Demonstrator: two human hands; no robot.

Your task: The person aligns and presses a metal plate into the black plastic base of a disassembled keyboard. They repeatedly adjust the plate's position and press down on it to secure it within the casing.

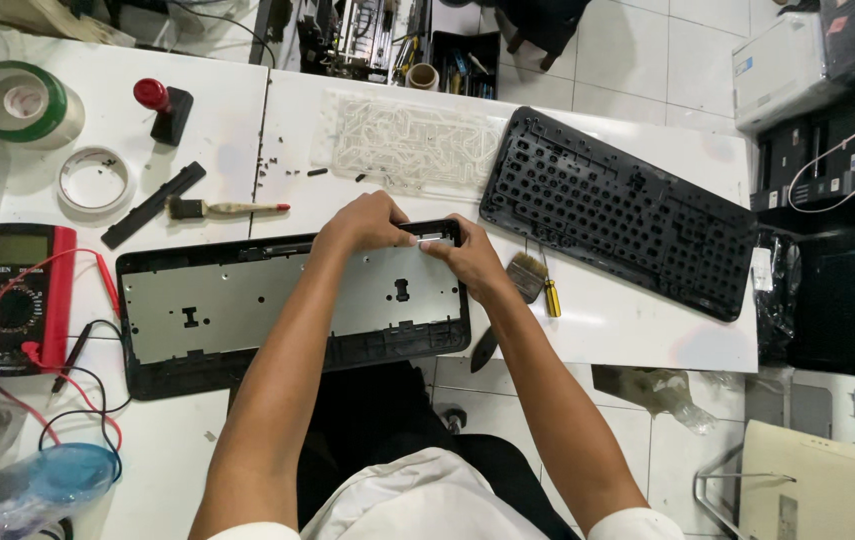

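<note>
A black keyboard base (247,310) with a grey metal plate lies on the white table in front of me. Both hands meet at its far right corner. My left hand (365,222) has its fingers curled over the top edge there. My right hand (462,258) pinches a small white part (435,236) set into that corner. The keyboard's black top frame (619,212) with empty key holes lies face down to the right. A clear membrane sheet (409,142) lies beyond my hands.
A red multimeter (15,298) with red and black leads sits at the left. Tape rolls (22,100), a red stamp (159,102), a black strip (152,204), a small brush (222,208), a second brush (525,272), a yellow screwdriver (551,297) and loose screws (282,165) lie around.
</note>
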